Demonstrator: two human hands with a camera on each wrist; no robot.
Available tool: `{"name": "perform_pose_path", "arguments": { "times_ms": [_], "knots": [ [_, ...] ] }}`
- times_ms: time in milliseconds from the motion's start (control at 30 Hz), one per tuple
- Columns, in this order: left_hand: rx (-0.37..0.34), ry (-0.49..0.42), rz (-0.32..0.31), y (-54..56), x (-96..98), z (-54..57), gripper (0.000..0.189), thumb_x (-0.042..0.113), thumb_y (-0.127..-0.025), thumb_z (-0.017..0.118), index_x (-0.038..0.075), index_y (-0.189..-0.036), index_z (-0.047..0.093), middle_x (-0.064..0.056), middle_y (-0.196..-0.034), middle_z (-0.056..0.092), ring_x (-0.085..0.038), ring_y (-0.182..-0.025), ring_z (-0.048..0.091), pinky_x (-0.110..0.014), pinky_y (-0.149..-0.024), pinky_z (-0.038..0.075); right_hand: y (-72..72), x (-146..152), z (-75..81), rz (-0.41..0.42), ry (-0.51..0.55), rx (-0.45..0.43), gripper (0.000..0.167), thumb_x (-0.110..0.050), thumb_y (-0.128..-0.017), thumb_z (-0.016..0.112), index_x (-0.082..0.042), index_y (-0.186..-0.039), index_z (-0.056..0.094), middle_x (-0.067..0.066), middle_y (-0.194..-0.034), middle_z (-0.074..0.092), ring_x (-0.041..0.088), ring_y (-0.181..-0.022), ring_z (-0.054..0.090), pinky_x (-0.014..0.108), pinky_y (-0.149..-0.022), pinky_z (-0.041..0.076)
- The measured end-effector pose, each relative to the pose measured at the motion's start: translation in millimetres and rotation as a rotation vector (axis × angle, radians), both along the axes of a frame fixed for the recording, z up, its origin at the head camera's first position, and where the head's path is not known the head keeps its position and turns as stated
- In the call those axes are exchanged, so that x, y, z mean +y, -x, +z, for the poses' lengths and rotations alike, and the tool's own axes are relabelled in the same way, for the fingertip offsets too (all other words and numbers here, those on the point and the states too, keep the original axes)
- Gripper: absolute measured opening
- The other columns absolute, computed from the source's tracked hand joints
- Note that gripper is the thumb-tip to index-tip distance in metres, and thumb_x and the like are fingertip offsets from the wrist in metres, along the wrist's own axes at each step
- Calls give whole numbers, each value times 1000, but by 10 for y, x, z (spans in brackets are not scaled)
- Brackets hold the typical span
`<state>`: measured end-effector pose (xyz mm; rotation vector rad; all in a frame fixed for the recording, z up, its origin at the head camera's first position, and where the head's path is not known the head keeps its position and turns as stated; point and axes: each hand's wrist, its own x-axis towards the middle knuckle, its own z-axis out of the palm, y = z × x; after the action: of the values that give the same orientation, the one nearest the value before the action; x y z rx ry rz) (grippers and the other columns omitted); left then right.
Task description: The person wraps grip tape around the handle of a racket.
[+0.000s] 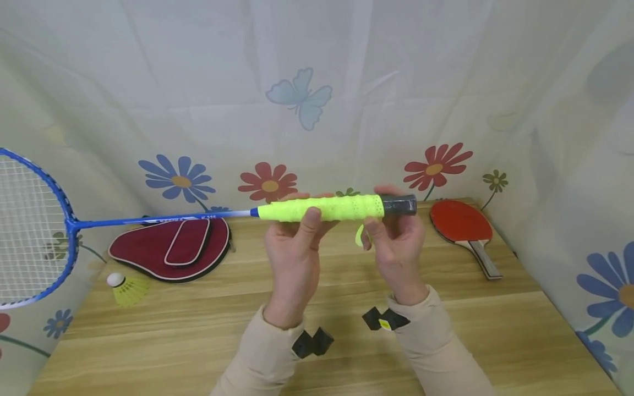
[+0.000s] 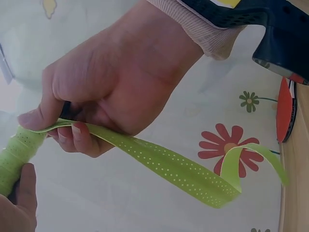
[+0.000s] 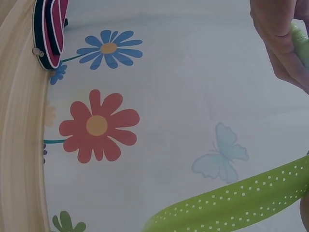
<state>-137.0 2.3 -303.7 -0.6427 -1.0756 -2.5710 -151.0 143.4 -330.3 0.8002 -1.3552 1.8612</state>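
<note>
A blue badminton racket is held level above the table, its head to the left. Bright yellow-green overgrip tape covers most of the handle; the black butt end is bare. My left hand grips the wrapped handle from below, thumb across its front. Near the bare end, my right hand pinches the tape between thumb and fingers. From that pinch, a perforated loose tape strip hangs and curls in the left wrist view. The right wrist view shows part of the strip close up.
On the wooden table, a dark red paddle case lies at the left, with a yellow shuttlecock before it. A red table tennis paddle lies at the right. Flower-printed cloth hangs behind the table.
</note>
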Motion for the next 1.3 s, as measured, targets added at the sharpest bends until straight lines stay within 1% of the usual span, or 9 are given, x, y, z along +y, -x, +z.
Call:
{"name": "perform_pose_path", "arguments": {
  "times_ms": [167, 233, 333, 433, 500, 767, 1000, 1167, 1300],
  "knots": [
    [-18, 16, 15, 4, 1, -8, 30, 22, -87, 74, 6, -108, 58, -12, -101, 68, -25, -98, 66, -48, -89, 55, 5, -11, -13, -16, -8, 17, 42, -22, -88, 74, 3, -114, 52, 7, -91, 57, 17, -50, 47, 22, -40, 42],
    [3, 23, 7, 9, -6, -11, 25, 18, -90, 71, 6, -108, 57, -13, -104, 67, -27, -101, 64, -45, -92, 54, 14, -13, -17, -10, -14, 30, 41, -21, -89, 73, 4, -113, 51, 6, -89, 56, 17, -50, 47, 22, -40, 42],
    [72, 4, -40, 13, -12, -4, 21, 3, -92, 62, 8, -112, 56, -15, -114, 65, -33, -112, 59, -45, -101, 48, 29, -13, -20, -3, -20, 41, 40, -20, -90, 71, 6, -112, 50, 7, -87, 56, 17, -50, 47, 23, -39, 41],
    [146, -15, -111, 12, -14, 12, 37, -12, -89, 51, 9, -120, 52, -18, -120, 63, -39, -119, 55, -48, -105, 43, 37, -4, -18, -2, -18, 22, 39, -21, -91, 71, 4, -113, 50, 7, -87, 56, 17, -50, 47, 23, -38, 40],
    [157, -15, -128, 0, -15, 16, 39, -14, -90, 49, 9, -122, 51, -17, -119, 63, -38, -117, 57, -50, -104, 43, 34, 5, -27, 9, -12, -3, 38, -21, -90, 71, 2, -113, 51, 7, -88, 56, 17, -51, 47, 23, -38, 40],
    [131, 27, -62, -13, -19, 9, 29, 2, -94, 61, 7, -120, 48, -16, -112, 64, -37, -111, 61, -52, -98, 48, 11, 11, -32, 60, 9, -56, 48, -23, -85, 76, 1, -121, 54, 8, -96, 60, 17, -57, 50, 22, -41, 44],
    [46, 28, -1, -12, -3, 0, 29, 10, -92, 65, 3, -115, 50, -15, -108, 66, -35, -108, 63, -52, -94, 50, 22, -18, -18, 8, 13, -27, 43, -24, -86, 76, 2, -114, 56, 7, -94, 60, 17, -53, 50, 21, -41, 44],
    [5, -1, 1, -7, 15, -24, 32, 14, -85, 74, 6, -109, 55, -16, -103, 69, -33, -102, 66, -51, -90, 53, 40, -23, -29, -19, 36, 17, 42, -28, -87, 74, 3, -107, 54, 5, -86, 59, 17, -49, 47, 20, -39, 42],
    [27, -10, -16, -2, 17, -32, 35, 15, -84, 76, 4, -109, 53, -15, -104, 69, -35, -103, 66, -45, -92, 54, 52, -28, -21, -24, 54, 38, 41, -28, -88, 74, 4, -103, 54, 5, -82, 58, 17, -45, 44, 22, -36, 38]
  ]
}}
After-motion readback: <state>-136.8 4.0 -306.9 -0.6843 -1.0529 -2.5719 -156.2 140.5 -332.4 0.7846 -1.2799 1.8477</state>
